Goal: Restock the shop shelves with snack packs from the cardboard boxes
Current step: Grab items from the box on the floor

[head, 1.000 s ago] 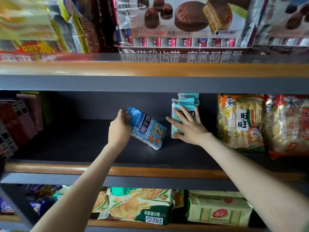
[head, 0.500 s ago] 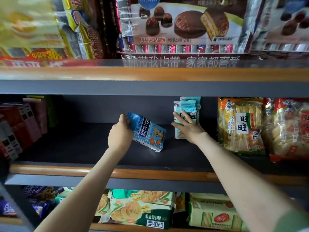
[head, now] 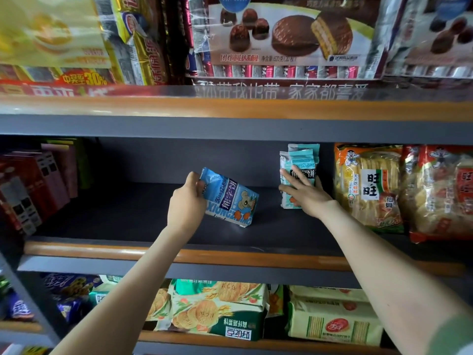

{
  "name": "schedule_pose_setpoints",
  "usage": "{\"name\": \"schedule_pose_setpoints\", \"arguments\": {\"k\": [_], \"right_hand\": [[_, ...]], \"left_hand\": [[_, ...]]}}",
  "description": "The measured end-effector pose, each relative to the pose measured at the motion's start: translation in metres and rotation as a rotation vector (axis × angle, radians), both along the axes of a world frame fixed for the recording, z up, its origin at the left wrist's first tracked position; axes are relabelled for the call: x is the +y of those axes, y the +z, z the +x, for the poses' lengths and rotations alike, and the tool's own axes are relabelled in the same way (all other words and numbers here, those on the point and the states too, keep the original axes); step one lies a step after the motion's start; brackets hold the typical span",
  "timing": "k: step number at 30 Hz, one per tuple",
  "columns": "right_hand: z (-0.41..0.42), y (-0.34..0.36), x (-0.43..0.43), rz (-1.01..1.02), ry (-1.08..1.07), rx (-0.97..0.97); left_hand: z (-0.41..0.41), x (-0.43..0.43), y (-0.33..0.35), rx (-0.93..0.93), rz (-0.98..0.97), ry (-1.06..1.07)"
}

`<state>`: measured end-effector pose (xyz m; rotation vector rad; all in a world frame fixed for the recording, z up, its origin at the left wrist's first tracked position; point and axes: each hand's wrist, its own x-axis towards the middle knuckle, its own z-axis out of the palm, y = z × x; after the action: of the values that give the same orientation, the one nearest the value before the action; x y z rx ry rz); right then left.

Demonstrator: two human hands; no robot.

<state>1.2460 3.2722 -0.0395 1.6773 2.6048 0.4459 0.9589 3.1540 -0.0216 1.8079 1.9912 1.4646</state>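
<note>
Left hand (head: 188,203) grips tilted blue snack pack (head: 230,198), bottom corner on shelf (head: 128,219) | long axis 11-to-5 o'clock | right hand (head: 303,194), fingers spread, steadies upright teal packs (head: 300,160) at 3 o'clock | left nearer

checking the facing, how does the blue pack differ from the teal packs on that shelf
The blue pack is tilted and gripped by the left hand; the teal packs stand upright, with the right hand flat against them. Blue is single and mid-shelf; teal are several, beside the rice crackers. Both show similar bear-biscuit lettering.
</note>
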Motion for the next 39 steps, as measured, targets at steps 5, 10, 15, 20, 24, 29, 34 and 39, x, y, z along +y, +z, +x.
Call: {"name": "schedule_pose_setpoints", "arguments": {"k": [5,10,15,20,24,29,34,39], "right_hand": [[-0.002,0.009,-0.017,-0.019,-0.117,-0.067],[-0.016,0.020,-0.050,-0.094,0.069,0.706],[-0.040,0.004,-0.090,-0.227,0.164,0.966],[-0.027,-0.010,-0.066,-0.086,-0.026,1.147],[-0.004,-0.008,-0.048,0.042,-0.070,1.081],[0.016,-0.009,-0.033,-0.015,-0.091,1.083],[0.017,-0.008,-0.032,0.000,-0.115,0.956],[0.024,-0.011,-0.039,0.004,-0.152,0.821]], "left_hand": [[0.021,0.008,0.008,0.030,0.102,-0.042],[0.051,0.024,0.019,0.102,0.148,-0.085],[0.091,0.047,0.024,-0.020,0.107,-0.220],[0.124,0.059,0.020,-0.388,-0.055,-0.501],[0.137,0.065,0.008,-0.304,-0.271,-0.665],[0.143,0.081,0.000,-0.114,-0.502,-0.741],[0.148,0.102,-0.012,-0.204,-0.493,-0.865],[0.154,0.113,-0.022,-0.235,-0.503,-0.933]]}}
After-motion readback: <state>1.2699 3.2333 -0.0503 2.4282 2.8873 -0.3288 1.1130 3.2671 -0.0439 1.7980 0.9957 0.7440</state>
